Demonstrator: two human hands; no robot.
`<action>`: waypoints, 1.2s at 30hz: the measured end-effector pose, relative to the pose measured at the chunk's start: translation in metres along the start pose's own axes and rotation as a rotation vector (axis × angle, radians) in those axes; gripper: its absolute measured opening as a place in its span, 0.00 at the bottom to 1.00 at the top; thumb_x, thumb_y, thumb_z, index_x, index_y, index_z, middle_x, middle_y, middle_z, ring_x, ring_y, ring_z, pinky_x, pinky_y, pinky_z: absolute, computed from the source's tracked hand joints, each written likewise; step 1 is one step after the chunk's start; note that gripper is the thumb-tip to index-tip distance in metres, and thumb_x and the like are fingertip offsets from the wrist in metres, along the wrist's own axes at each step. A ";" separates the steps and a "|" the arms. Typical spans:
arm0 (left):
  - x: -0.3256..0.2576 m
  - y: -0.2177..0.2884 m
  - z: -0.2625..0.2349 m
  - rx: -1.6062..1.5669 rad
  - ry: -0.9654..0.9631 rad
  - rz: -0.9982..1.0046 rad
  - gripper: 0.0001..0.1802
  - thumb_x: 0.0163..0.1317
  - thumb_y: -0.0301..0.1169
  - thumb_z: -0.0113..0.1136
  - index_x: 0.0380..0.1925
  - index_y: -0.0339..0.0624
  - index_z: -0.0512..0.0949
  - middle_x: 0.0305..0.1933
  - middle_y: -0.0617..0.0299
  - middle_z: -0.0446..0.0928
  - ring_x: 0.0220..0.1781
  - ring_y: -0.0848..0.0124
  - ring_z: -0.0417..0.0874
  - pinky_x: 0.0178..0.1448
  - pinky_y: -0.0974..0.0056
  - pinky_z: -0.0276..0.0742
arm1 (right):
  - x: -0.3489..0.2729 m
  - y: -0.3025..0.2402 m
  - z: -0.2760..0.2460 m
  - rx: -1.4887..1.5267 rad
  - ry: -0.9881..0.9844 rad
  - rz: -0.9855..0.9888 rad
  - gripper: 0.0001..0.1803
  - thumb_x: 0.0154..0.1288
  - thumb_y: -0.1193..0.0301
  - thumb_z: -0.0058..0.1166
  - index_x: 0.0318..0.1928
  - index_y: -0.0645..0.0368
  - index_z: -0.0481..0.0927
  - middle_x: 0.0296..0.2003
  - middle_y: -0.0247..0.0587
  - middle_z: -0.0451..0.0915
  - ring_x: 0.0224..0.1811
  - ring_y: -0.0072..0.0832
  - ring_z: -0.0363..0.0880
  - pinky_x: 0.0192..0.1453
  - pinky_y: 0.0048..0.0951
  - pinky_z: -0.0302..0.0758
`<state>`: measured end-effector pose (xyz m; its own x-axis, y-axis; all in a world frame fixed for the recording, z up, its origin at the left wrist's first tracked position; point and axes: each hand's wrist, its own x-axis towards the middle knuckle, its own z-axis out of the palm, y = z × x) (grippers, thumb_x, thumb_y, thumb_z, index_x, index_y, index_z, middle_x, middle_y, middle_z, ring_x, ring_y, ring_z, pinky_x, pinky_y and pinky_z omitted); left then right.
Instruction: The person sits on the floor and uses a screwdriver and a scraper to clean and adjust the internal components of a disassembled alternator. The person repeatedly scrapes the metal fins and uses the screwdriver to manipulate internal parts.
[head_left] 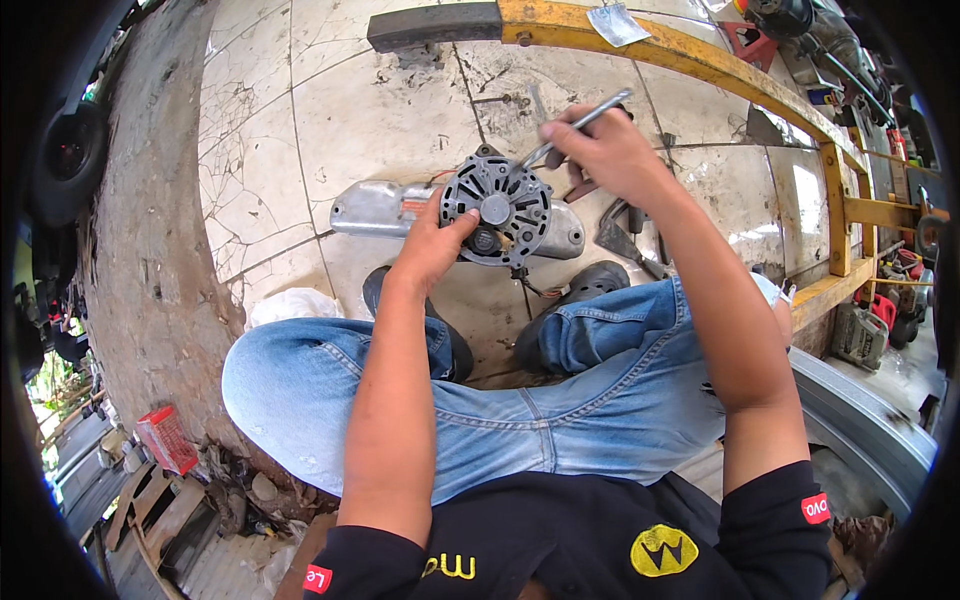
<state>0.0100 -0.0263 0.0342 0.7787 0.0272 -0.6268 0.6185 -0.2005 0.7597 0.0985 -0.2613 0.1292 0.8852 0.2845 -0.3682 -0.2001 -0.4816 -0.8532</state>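
Round grey slotted metal housing (495, 208): held above a long silvery metal piece (365, 212) on the cream tiled floor (340, 110);
Left hand (435, 243): fingers curled round the housing's left rim; thumb on its face;
Right hand (605, 152): fingers closed on a slim silver metal rod (577, 126); its tip is at the upper slots, contact unclear;
Steadying: a firm left grip should limit rocking;
Around: dark metal tools (617, 240) right; yellow painted frame (700, 70) beyond;
In the way: loose wires (547, 291) and black shoes (600, 278) crowd the near side.
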 end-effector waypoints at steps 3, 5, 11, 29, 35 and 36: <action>-0.002 0.007 0.000 -0.102 -0.053 0.049 0.39 0.65 0.43 0.66 0.75 0.54 0.64 0.67 0.53 0.75 0.63 0.61 0.76 0.62 0.60 0.73 | 0.013 -0.002 0.013 -0.095 -0.059 -0.021 0.20 0.74 0.56 0.56 0.43 0.63 0.81 0.27 0.36 0.82 0.22 0.17 0.77 0.20 0.25 0.78; -0.001 0.015 -0.002 -0.105 -0.090 0.030 0.38 0.64 0.41 0.66 0.74 0.52 0.66 0.66 0.54 0.75 0.63 0.62 0.77 0.62 0.61 0.73 | 0.017 -0.008 0.023 -0.112 -0.040 -0.022 0.20 0.73 0.56 0.56 0.43 0.63 0.82 0.26 0.35 0.81 0.21 0.18 0.77 0.19 0.27 0.76; 0.000 0.018 0.000 -0.166 -0.078 0.033 0.36 0.63 0.31 0.66 0.71 0.41 0.68 0.61 0.52 0.79 0.60 0.66 0.80 0.65 0.63 0.74 | 0.052 0.011 0.009 -0.297 0.239 -0.185 0.19 0.75 0.57 0.55 0.39 0.64 0.81 0.22 0.34 0.79 0.20 0.20 0.77 0.25 0.27 0.73; 0.008 0.008 0.000 -0.204 -0.096 0.046 0.36 0.61 0.30 0.67 0.70 0.42 0.69 0.60 0.54 0.80 0.59 0.66 0.80 0.64 0.63 0.74 | 0.043 0.014 0.012 -0.479 0.261 -0.262 0.19 0.76 0.57 0.55 0.39 0.62 0.81 0.22 0.33 0.78 0.20 0.19 0.75 0.25 0.24 0.71; 0.002 0.016 -0.003 -0.176 -0.084 0.018 0.37 0.62 0.30 0.67 0.72 0.42 0.67 0.60 0.54 0.80 0.59 0.67 0.80 0.64 0.64 0.74 | 0.022 -0.001 0.016 -0.102 -0.025 -0.039 0.18 0.74 0.58 0.56 0.39 0.62 0.82 0.24 0.35 0.80 0.22 0.21 0.77 0.28 0.28 0.74; -0.001 0.020 -0.002 -0.161 -0.081 0.006 0.37 0.63 0.30 0.67 0.72 0.42 0.67 0.61 0.53 0.80 0.59 0.67 0.80 0.64 0.64 0.74 | 0.019 0.003 0.018 -0.097 -0.113 -0.023 0.18 0.75 0.57 0.55 0.41 0.62 0.81 0.24 0.33 0.79 0.22 0.19 0.76 0.26 0.26 0.72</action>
<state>0.0222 -0.0284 0.0501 0.7755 -0.0543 -0.6290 0.6277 -0.0407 0.7774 0.1074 -0.2423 0.1128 0.8349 0.3853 -0.3930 -0.1343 -0.5499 -0.8244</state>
